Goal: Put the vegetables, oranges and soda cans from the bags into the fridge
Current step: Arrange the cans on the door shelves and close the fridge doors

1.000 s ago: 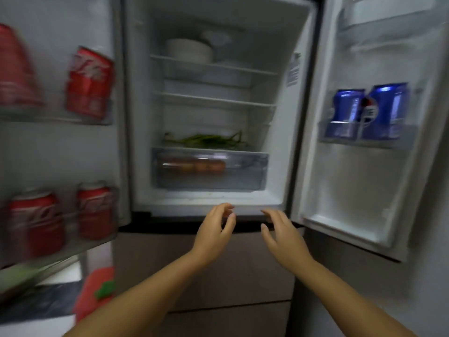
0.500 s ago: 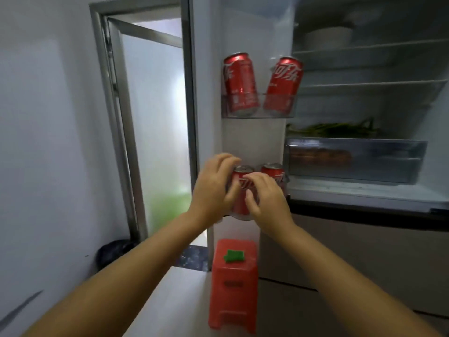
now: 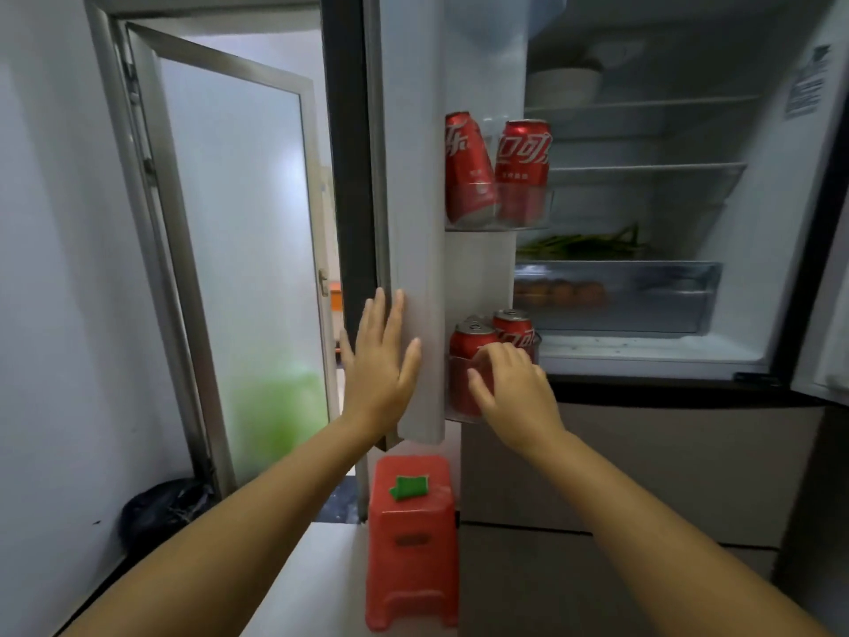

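Red soda cans [image 3: 473, 360] sit in the lower left door bin [image 3: 464, 409], two more cans [image 3: 496, 172] in the bin above. Right hand [image 3: 512, 390] rests on the lower bin front, fingers loosely curled over it; left hand [image 3: 381, 360] lies flat on the fridge door edge [image 3: 413, 223], fingers extended, slightly spread. Greens [image 3: 583, 246] and oranges [image 3: 558, 291] far right inside; red stool [image 3: 411, 540] near, below.

Fridge [image 3: 643, 351] open. Left door [image 3: 413, 200] edge-on to camera. Left hand [image 3: 379, 360] flat, fingers spread, palm against outer edge of left door. Right hand [image 3: 510, 388] at lower door shelf [image 3: 459, 409], fingers curled over front of shelf and red can [image 3: 468, 342]; firm grasp not confirmable. Second red can [image 3: 514, 326] just behind. Upper door shelf: two red cans [image 3: 496, 172], left one tilted. Interior: green vegetables [image 3: 588, 243] above clear drawer [image 3: 643, 291]; oranges [image 3: 558, 291] inside drawer. Red stool [image 3: 411, 540] on floor below door.
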The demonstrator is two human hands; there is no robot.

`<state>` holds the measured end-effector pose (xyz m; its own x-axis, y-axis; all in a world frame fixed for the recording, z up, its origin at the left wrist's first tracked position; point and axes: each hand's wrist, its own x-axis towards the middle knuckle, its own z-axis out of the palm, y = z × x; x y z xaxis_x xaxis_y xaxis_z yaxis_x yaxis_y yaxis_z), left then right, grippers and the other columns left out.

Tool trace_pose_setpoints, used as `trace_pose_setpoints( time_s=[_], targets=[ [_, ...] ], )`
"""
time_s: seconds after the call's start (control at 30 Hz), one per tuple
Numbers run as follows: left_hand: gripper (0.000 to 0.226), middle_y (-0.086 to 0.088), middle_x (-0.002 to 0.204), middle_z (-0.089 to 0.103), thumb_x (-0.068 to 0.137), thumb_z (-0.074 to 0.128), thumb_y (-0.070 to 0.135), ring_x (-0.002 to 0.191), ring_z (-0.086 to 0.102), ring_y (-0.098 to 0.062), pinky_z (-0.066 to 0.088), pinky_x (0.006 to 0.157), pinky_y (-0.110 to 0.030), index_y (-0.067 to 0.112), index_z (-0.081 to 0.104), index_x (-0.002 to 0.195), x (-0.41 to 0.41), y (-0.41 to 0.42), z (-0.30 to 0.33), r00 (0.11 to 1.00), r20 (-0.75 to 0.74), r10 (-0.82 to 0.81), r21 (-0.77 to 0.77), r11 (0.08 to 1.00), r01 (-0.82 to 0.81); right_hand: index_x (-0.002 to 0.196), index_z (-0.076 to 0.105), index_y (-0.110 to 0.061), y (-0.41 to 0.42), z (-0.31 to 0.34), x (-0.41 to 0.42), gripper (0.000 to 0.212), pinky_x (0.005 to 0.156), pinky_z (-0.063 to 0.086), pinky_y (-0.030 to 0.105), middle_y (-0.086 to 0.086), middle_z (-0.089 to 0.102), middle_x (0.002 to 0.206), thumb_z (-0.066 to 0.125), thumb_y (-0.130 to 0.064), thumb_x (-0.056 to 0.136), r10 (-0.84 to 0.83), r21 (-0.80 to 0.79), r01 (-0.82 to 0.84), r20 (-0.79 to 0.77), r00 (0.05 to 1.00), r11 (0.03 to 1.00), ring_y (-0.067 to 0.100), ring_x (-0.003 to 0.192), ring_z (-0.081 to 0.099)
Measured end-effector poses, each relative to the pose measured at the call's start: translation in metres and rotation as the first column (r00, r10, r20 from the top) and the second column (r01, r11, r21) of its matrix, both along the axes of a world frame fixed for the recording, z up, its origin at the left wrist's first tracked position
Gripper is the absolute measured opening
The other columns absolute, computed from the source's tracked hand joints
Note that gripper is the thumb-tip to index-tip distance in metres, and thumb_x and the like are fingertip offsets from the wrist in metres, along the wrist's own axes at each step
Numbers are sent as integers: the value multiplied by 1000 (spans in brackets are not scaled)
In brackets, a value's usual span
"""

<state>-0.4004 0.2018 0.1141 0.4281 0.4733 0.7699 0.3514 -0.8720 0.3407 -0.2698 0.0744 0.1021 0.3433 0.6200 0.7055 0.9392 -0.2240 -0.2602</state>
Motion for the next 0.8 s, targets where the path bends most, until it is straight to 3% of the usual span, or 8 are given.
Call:
trace_pose_setpoints(
  time_s=[0.07,0.13,0.27,0.37,0.47,0.6,0.73,0.8],
  targets=[
    [60,11,158,-1,94,22,50,146,-4,-10,-5,116,-50,35,3,148,-5,3,-4,992,-123,30,226,974,-2,104,53,-14,-20,2,20,17,78,45,36,0,55,102,49,-26,93,15,2,-15,-66,998,1000,18,94,51],
    [57,4,157,11,95,27,46,146,8,-18,9,114,-61,29,13,148,-3,4,-2,972,-220,79,467,884,34,101,52,-13,-40,4,41,10,70,41,30,-1,51,98,50,-18,93,40,8,-39,-138,990,999,17,88,51],
    [52,-2,155,23,94,35,41,145,17,-25,11,112,-62,29,30,144,22,-10,11,938,-332,101,729,658,187,102,53,-4,-68,5,86,12,75,43,31,5,52,99,50,-5,90,16,3,-16,-227,974,1000,24,91,53],
    [53,-2,156,19,94,36,40,146,10,-23,7,113,-62,29,29,146,54,-24,14,924,-364,116,789,566,240,107,54,-3,-82,0,114,18,83,45,32,6,51,106,50,-3,90,-17,40,29,-264,964,999,22,98,53],
    [52,-2,156,21,94,37,38,147,5,-24,0,114,-60,27,33,144,93,-42,14,927,-356,119,833,490,257,121,51,-8,-94,-2,130,28,91,40,25,-1,48,117,49,-8,93,6,190,55,-305,952,980,11,106,47],
    [48,0,146,44,87,42,27,141,23,-23,-3,114,-58,27,50,134,151,-69,15,937,-348,24,856,415,307,128,46,-11,-105,-3,152,35,98,42,27,-6,45,122,51,-7,94,83,354,34,-310,947,935,9,114,48],
    [64,-6,152,25,84,48,14,146,11,-23,-2,118,-50,17,29,145,221,-87,12,950,-283,-131,832,460,311,139,38,-21,-115,-20,176,53,109,38,28,-9,41,140,54,-4,91,259,262,-157,-421,869,952,0,129,40],
    [72,-10,156,15,85,49,18,148,2,-23,4,119,-46,12,17,149,253,-90,15,963,-207,-175,794,544,270,142,24,-32,-116,-35,190,57,116,27,27,-16,25,149,53,-19,94,264,141,-223,-502,824,965,1,139,26]
  ],
)
